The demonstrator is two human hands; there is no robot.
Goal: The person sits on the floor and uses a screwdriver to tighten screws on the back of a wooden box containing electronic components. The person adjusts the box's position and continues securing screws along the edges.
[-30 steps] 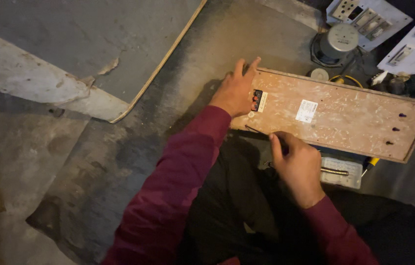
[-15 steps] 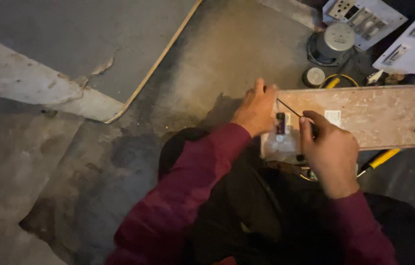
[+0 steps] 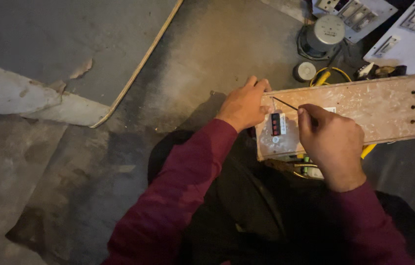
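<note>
The speckled board (image 3: pixel 364 110) lies across the person's lap, long axis running left-right, far end w/ three small dark holes out to the right. Landmark = the small black switch module (image 3: pixel 275 124) w/ red marks, set in the board near its left end. Left hand (image 3: pixel 243 104) sits just left of the module, fingers curled over the board's left edge and clamped on it. Right hand (image 3: pixel 332 142) sits just right of the module, closed on a thin dark tool (image 3: pixel 286 104) (probe or slim screwdriver, can't tell which); its shaft slants up-left so the tip lands just above the module, near the left hand's fingertips. Both hands are about equally near the module, the right one carrying the tool. The hands are apart, w/ the module between them. Counts: one board, one module, one thin tool, two hands. Above-right of the module, on the floor: one round grey-capped unit (image 3: pixel 328 32), one small round white disc (image 3: pixel 305 71), two white switch plates (image 3: pixel 364 14), yellow cable (image 3: pixel 327 76). Below the module, under the board edge: wires, partly hidden. Far left of it, a flat sheet w/ peeling edge (image 3: pixel 36 98).
</note>
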